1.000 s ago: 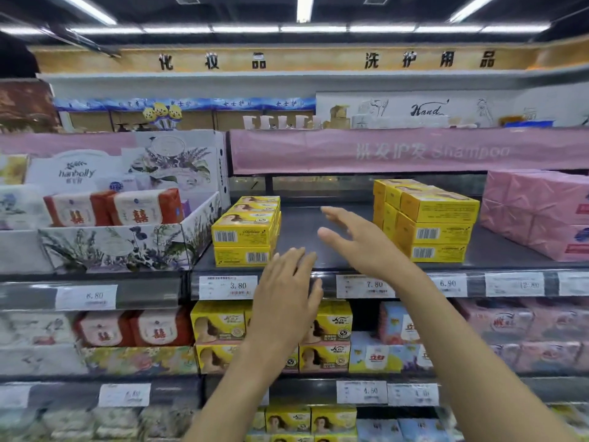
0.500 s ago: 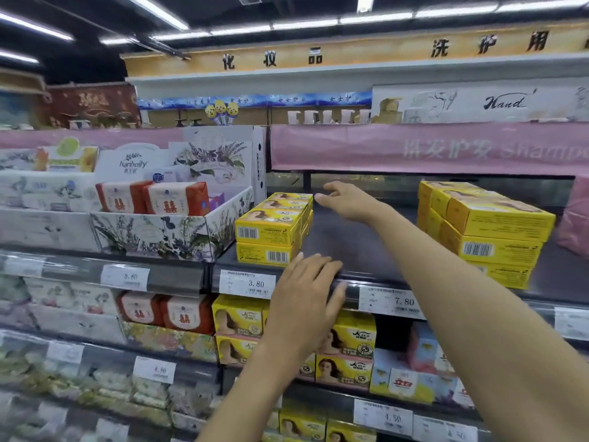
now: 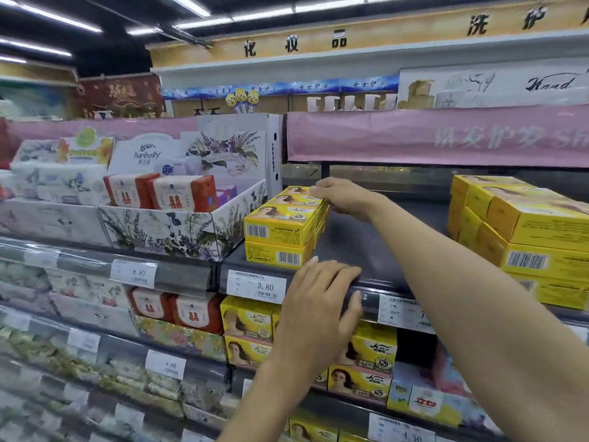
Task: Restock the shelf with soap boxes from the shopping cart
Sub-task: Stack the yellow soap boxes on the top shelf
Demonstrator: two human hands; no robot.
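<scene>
A stack of small yellow soap boxes (image 3: 280, 229) stands two high on the dark shelf (image 3: 366, 247), just right of a flowered display carton. My right hand (image 3: 342, 199) reaches over the shelf and rests its fingers on the top rear boxes of that stack. My left hand (image 3: 318, 309) lies with straight fingers on the shelf's front rail, beside the 3.80 price tag (image 3: 256, 287). A bigger stack of yellow boxes (image 3: 522, 237) sits at the shelf's right end. No shopping cart is in view.
The flowered display carton (image 3: 178, 228) holds red-and-white soap packs on the left. A pink banner (image 3: 430, 135) hangs above the shelf. More yellow soap boxes (image 3: 248, 317) fill the shelf below. Bare dark shelf lies between the two yellow stacks.
The view swung right to left. My right hand went from mid-air onto the top of the small yellow stack. My left hand rose and settled on the shelf rail.
</scene>
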